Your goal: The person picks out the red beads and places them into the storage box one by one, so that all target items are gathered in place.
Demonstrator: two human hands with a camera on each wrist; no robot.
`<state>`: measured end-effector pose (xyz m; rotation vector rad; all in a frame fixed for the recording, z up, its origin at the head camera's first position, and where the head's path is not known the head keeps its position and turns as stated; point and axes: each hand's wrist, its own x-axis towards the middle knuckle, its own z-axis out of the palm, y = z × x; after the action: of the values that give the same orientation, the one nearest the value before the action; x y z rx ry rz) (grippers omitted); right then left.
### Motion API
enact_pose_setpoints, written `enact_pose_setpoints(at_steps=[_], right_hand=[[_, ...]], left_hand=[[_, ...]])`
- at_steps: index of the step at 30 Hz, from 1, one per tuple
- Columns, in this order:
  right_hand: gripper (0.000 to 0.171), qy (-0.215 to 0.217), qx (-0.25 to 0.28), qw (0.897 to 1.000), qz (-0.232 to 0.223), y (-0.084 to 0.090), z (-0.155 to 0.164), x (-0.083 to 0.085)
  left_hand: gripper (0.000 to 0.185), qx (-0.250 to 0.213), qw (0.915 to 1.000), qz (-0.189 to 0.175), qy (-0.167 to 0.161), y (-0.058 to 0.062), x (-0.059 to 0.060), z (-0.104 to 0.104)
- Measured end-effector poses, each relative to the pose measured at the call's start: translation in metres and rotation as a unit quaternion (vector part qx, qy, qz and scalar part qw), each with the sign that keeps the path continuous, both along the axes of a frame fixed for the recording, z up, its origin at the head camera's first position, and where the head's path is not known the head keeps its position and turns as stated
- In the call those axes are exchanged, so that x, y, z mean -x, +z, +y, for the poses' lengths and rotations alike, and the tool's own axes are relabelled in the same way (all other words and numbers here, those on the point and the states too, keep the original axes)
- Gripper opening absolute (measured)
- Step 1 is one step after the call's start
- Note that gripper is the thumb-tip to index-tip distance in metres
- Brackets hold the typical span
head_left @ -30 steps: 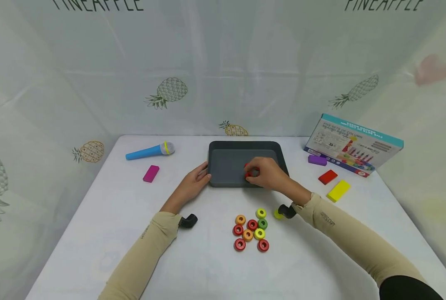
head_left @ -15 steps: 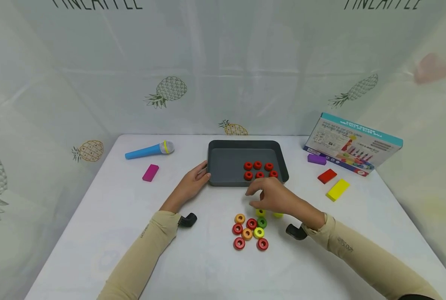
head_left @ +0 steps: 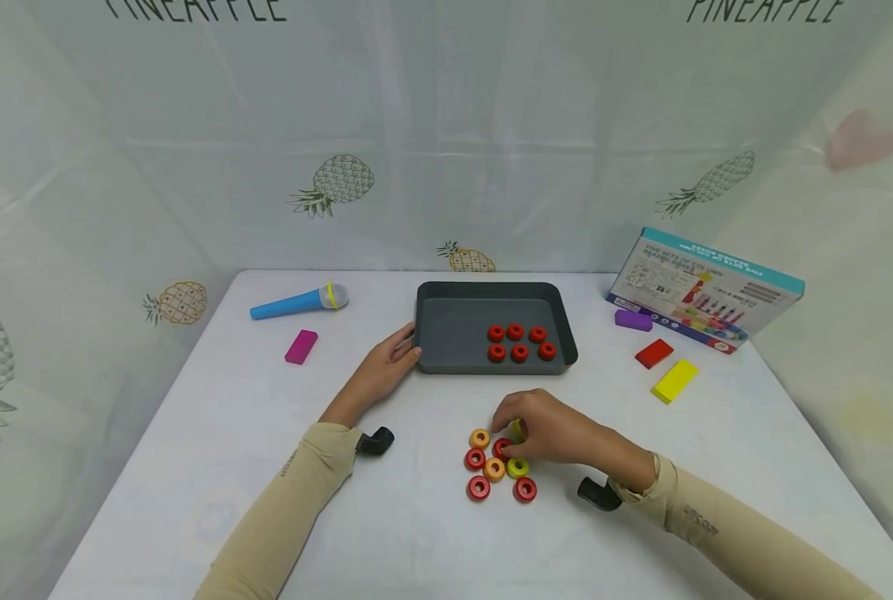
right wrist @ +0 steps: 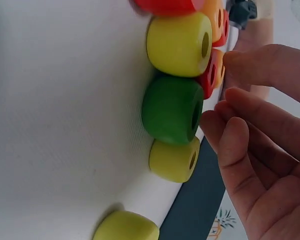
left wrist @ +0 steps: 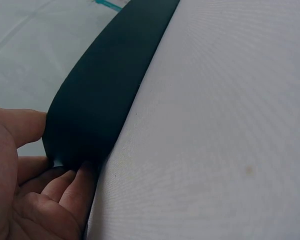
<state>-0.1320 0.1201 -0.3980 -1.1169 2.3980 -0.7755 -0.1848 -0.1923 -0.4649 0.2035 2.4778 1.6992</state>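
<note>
Near its front left corner, my left hand [head_left: 383, 367] holds the dark grey tray [head_left: 449, 329]; the left wrist view shows the thumb at the rim and curled fingers against the tray wall [left wrist: 97, 90]. Several red ring beads [head_left: 519, 353] stand in two rows in the tray's right part. My right hand [head_left: 544, 425] is over the loose beads in front of the tray, thumb and fingertips apart around the top of a red bead [head_left: 502, 448]. Close by, the right wrist view has a green bead [right wrist: 170, 110] and a yellow bead [right wrist: 180, 45]. The hand partly covers this group in the head view.
Orange beads [head_left: 494, 470] and more red beads [head_left: 479, 488] lie on the white table. Back left are a toy microphone [head_left: 299, 302] and a magenta block [head_left: 301, 347]. Rightward lie purple [head_left: 633, 320], red [head_left: 654, 353] and yellow blocks [head_left: 674, 382] by a tilted box [head_left: 704, 287].
My right hand let go of a red bead in the tray's front row, then came back toward me to the loose beads. My left hand stays at the tray.
</note>
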Motion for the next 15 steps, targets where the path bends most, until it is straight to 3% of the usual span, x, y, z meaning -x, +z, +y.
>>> enact_pose_setpoints(at_steps=[15], right_hand=[[0.017,0.001,-0.010,1.000,-0.014,-0.0067,-0.0013,-0.0060]], left_hand=[[0.064,0.008,1.0000,-0.004,0.002,0.0016,-0.0008,0.0012]])
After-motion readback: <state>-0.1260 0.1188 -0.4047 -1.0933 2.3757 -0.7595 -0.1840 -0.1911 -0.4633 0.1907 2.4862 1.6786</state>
